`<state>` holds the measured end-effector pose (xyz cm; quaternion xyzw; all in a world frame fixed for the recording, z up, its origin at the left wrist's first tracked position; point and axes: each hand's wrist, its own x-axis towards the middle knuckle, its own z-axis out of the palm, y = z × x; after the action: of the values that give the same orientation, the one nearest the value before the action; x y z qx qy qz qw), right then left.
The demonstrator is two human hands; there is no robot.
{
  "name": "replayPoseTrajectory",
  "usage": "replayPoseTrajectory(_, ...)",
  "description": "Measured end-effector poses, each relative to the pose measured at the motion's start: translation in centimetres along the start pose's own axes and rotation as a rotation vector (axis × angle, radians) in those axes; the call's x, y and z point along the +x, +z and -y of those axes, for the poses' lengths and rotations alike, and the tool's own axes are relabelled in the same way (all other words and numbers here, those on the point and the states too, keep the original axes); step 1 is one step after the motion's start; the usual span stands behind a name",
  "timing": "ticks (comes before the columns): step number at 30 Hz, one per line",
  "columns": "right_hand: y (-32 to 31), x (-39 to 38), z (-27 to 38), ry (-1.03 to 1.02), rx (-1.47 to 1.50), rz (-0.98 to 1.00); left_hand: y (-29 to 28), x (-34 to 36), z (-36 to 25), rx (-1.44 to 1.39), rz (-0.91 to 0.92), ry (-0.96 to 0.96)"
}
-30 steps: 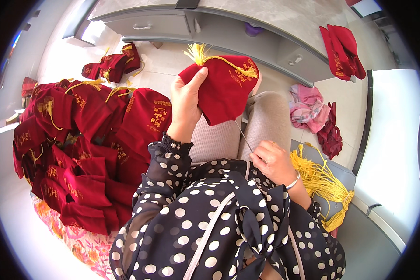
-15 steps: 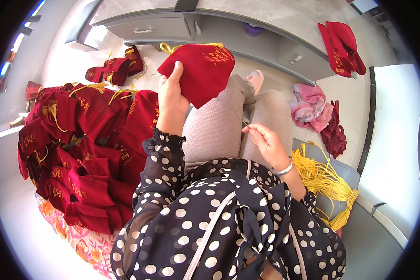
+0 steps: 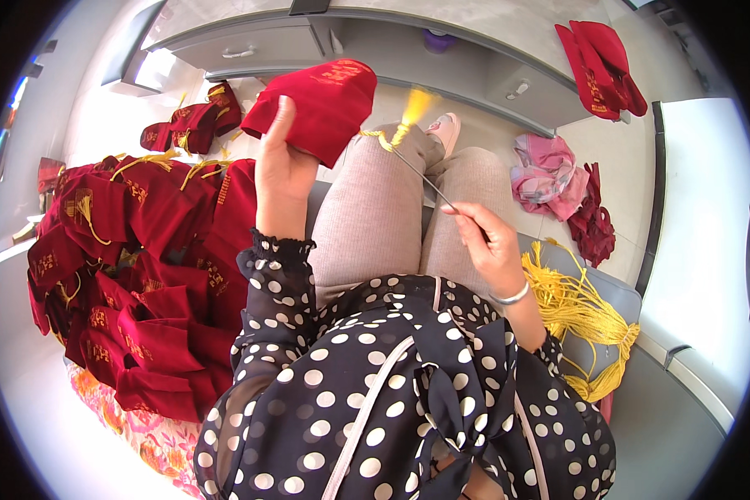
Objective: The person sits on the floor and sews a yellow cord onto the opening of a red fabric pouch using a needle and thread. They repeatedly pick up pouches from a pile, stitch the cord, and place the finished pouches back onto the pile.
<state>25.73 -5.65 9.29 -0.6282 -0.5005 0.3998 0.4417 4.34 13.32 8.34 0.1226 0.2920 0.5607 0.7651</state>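
My left hand (image 3: 285, 171) is closed on a dark red velvety pouch (image 3: 321, 104) with gold print, held above my left knee with the thumb over its near side. In my right hand (image 3: 485, 242), the fingers pinch a long thin metal rod (image 3: 425, 181), like a needle or hook. Its far tip meets a yellow cord with a tassel (image 3: 398, 133), close to the pouch's lower right edge. The tassel's fringe is smeared by motion. Whether the cord is looped over the tip or threaded on it, I cannot tell.
A large heap of red pouches (image 3: 150, 317) with yellow tassels lies at my left on flowered cloth (image 3: 133, 433). A bundle of yellow tassels (image 3: 587, 329) rests at my right. More pouches (image 3: 193, 125) lie ahead. A grey cabinet (image 3: 258, 50) and pink cloth (image 3: 550, 179) are beyond my knees.
The pouch has shifted left and turned. The yellow cord and tassel, earlier along the pouch's top, now hang out at its right by the rod's tip. The rod now shows more fully.
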Motion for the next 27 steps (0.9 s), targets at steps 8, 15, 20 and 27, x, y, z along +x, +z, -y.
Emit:
replayPoseTrajectory(8, 2.2, 2.6, 1.0, 0.038, -0.051, 0.016, 1.4, -3.6, 3.0, 0.361, 0.158, 0.009)
replayPoseTrajectory(15, 2.5, 2.7, -0.3, -0.042, -0.088, -0.026, 1.5, -3.7, 4.3, 0.462, 0.13, 0.032)
replayPoseTrajectory(20, 3.1, 3.2, -0.1, 0.021, 0.023, -0.102, 0.6, -4.6, 6.6, 0.731, 0.232, 0.076)
replayPoseTrajectory(27, -0.2, 4.2, 0.8, -0.165, 0.222, -0.43, 0.4, -7.5, 4.0, 0.56, 0.426, -0.106)
